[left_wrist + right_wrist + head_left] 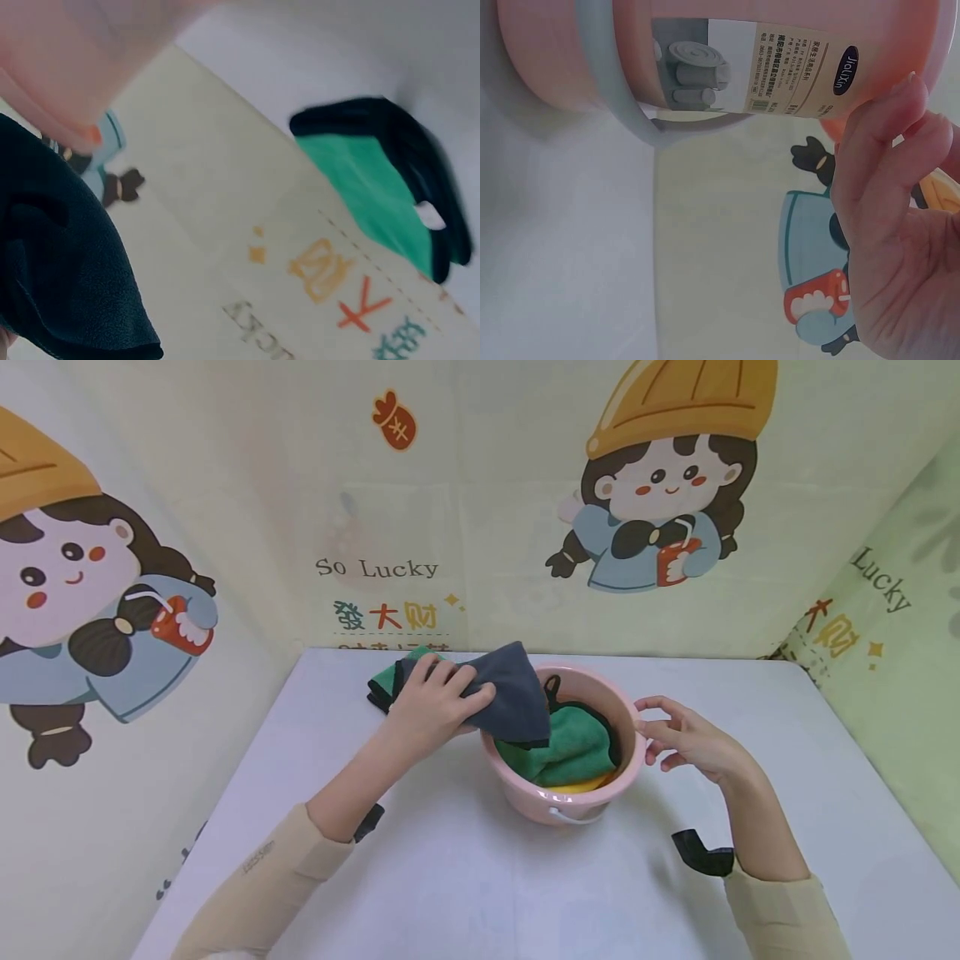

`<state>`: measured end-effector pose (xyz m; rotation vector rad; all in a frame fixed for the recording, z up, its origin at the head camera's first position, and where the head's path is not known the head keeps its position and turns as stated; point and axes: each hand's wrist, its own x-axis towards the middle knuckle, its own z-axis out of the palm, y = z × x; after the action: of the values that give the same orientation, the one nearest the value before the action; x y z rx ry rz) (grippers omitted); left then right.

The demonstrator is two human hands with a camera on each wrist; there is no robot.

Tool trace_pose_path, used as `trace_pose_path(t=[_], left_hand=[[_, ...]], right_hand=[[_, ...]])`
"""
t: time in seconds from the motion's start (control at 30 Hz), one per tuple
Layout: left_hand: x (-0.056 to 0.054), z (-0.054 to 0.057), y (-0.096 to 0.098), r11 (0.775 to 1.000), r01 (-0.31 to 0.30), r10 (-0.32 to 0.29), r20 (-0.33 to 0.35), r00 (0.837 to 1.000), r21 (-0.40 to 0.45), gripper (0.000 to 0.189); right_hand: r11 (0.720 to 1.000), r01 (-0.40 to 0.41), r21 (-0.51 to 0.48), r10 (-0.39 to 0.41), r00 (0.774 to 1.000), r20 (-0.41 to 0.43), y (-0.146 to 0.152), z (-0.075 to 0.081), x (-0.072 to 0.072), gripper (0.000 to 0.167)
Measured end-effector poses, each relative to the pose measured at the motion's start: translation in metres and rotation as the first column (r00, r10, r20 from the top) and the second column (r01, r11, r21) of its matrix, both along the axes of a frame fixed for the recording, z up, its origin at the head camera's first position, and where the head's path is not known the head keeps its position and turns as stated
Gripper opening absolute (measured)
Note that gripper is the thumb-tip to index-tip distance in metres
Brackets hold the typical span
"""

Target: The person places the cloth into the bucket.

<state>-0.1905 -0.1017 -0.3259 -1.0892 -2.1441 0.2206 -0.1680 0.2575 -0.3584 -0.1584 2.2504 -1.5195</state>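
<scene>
My left hand [435,702] grips a dark blue-grey cloth [513,693], which hangs over the left rim of a pink bucket [517,793]. In the left wrist view the same cloth [67,255] fills the lower left, close to the bucket [75,82]. Inside the bucket lies a green cloth [573,745] with dark edging and a black loop, above something yellow [581,785]. At the bucket's right rim, fingertips of my right hand [693,745] touch the outside, fingers loosely bent. The right wrist view shows that hand [900,225] by the bucket's label [780,71].
Behind my left hand, a folded green cloth [386,683] with black edges lies on the white table [465,877]; its white tag [430,216] shows in the left wrist view. The bucket's pale handle [577,818] hangs down in front. A printed wall covering [495,527] stands behind the table.
</scene>
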Motion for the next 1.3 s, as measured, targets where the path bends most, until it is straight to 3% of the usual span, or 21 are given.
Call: trace_pose_path(t=[0.2, 0.53, 0.97, 1.3], left_hand=[[0.0, -0.005, 0.029, 0.994, 0.098, -0.096, 0.031, 0.995, -0.049, 0.043], [-0.002, -0.015, 0.062, 0.978, 0.184, -0.188, -0.034, 0.982, -0.097, 0.044], [-0.008, -0.02, 0.082, 0.954, 0.19, -0.176, 0.081, 0.981, -0.231, 0.041], [-0.014, -0.023, 0.095, 0.923, 0.213, -0.133, 0.257, 0.957, -0.319, 0.044]], right_hand=[[1.0, 0.0, 0.003, 0.0, 1.0, -0.001, 0.0, 0.001, 0.0, 0.052], [1.0, 0.004, 0.003, -0.004, 1.0, 0.003, -0.001, 0.0, -0.001, 0.053], [1.0, -0.005, 0.014, 0.005, 1.0, -0.003, 0.0, 0.001, -0.002, 0.053], [1.0, -0.003, -0.005, 0.003, 1.0, -0.005, -0.001, 0.002, 0.0, 0.053]])
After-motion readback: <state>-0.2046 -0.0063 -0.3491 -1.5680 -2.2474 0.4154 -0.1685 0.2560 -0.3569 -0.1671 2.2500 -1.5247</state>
